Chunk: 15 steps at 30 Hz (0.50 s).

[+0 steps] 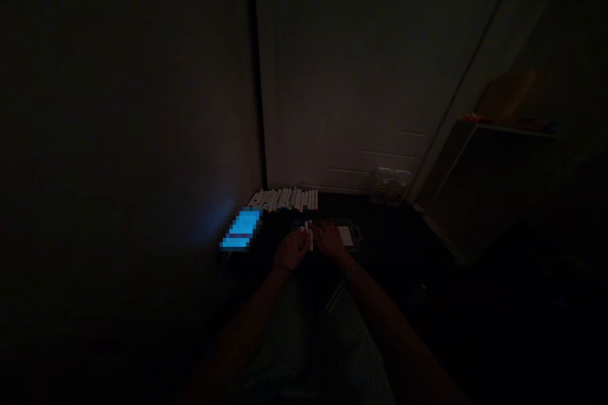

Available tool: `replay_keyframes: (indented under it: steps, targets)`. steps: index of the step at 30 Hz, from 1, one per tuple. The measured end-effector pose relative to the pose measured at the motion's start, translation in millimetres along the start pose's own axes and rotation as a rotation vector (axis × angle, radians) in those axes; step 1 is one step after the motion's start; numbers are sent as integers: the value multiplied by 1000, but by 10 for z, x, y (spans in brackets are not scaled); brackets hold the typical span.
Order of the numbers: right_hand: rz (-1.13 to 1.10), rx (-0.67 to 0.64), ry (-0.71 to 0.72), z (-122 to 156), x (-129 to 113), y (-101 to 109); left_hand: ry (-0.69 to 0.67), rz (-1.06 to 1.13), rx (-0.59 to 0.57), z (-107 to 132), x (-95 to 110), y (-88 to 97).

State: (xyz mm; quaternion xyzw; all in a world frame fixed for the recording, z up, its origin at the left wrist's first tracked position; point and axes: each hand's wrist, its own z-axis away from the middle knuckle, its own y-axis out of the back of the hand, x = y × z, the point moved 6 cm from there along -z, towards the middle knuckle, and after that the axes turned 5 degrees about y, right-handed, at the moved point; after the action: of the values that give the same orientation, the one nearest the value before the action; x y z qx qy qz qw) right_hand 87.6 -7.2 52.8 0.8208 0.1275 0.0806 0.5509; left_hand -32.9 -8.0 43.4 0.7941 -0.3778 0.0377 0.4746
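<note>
In the dim light, a few white markers (310,239) stand out between my two hands, over the near side of a dark table. My left hand (292,248) has its fingers curled against them from the left. From the other side, my right hand (329,239) reaches in with its fingers stretched over a clear tray (357,231), close to the markers; whether it touches them is too dark to tell. A white card or paper (345,236) lies in the tray just right of that hand.
Behind my hands, a row of white markers (285,200) lies along the wall. A glowing blurred screen (241,229) is at the left. Two clear packages (392,186) stand at the back right. A shelf-like unit (475,164) rises farther right.
</note>
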Motion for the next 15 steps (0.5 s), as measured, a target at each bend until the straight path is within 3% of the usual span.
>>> replay_keyframes:
  steps: [15]
  targets:
    - [-53,-88,-6,-5,15,41,27,-13,-16,-6,-7,-3]
